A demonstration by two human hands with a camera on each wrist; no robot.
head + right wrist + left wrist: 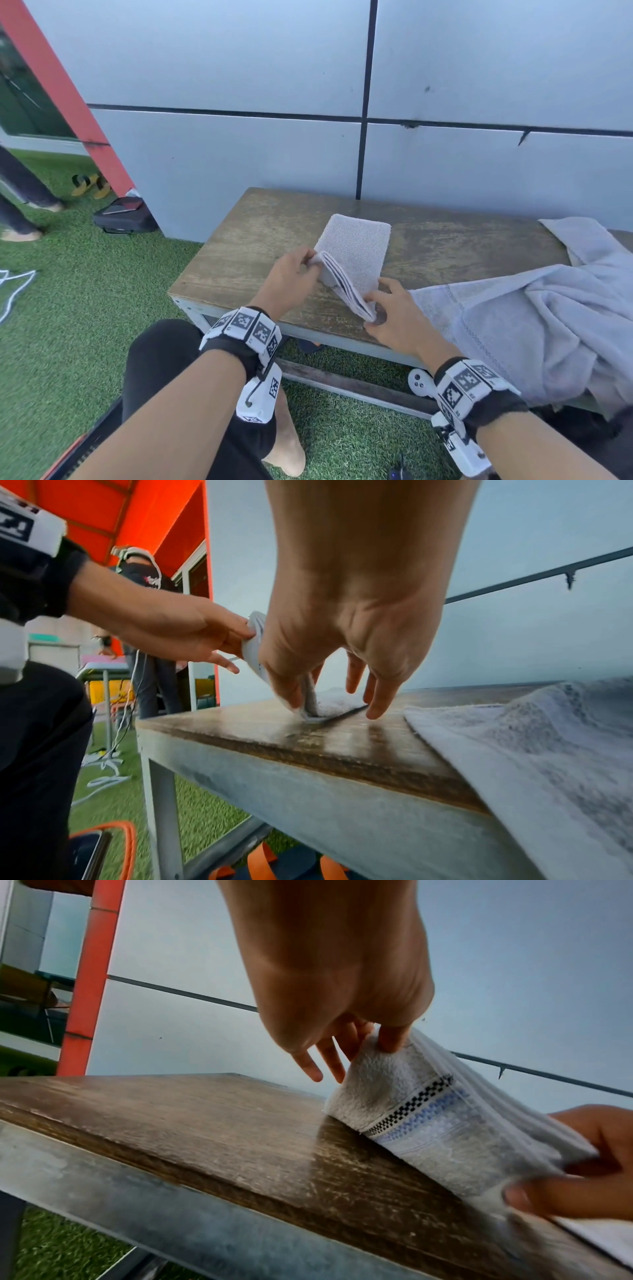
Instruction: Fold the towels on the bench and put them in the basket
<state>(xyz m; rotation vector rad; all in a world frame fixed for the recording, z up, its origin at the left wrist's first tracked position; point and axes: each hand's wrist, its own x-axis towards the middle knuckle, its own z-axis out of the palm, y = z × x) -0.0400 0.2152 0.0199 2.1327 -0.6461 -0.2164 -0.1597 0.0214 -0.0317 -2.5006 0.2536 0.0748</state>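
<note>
A small white towel [356, 250] with a dark checked stripe lies partly folded on the wooden bench [246, 260]. Its near end is lifted off the wood. My left hand [301, 270] pinches the left corner of that raised end between thumb and fingers [392, 1039]. My right hand [380, 308] pinches the right corner low by the bench's front edge, thumb [291, 693] on the cloth. The stripe shows in the left wrist view on the towel [411, 1110]. A pile of unfolded pale towels [534, 308] lies on the bench's right part. No basket is recognisable.
A grey panelled wall [445, 102] stands right behind the bench. Green artificial grass [68, 308] covers the ground. A black case [123, 216] lies by the wall at left, near another person's bare feet [20, 234]. Orange straps [260, 859] lie under the bench.
</note>
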